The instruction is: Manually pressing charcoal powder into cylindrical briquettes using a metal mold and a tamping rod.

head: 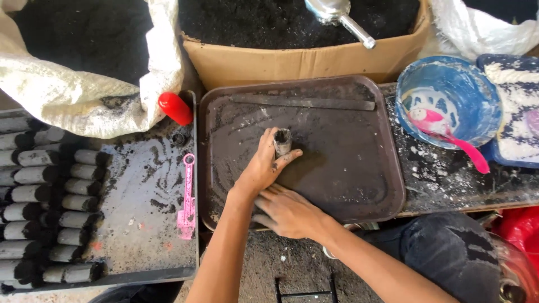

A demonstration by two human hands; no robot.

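The left hand is closed around a small dark tube standing upright near the middle of the brown tray. The right hand lies flat and open on the tray's near edge, holding nothing. A loose grip could tip the tube and spill its powder. Bare tray to the right; a metal bar lies behind.

Grimy workshop: soot-caked trays, black powder box, stacked tubes.

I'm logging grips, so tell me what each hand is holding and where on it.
The left hand grips a small dark tube around its lower side, upright on the brown tray. The right hand holds nothing, resting flat at the tray's edge.
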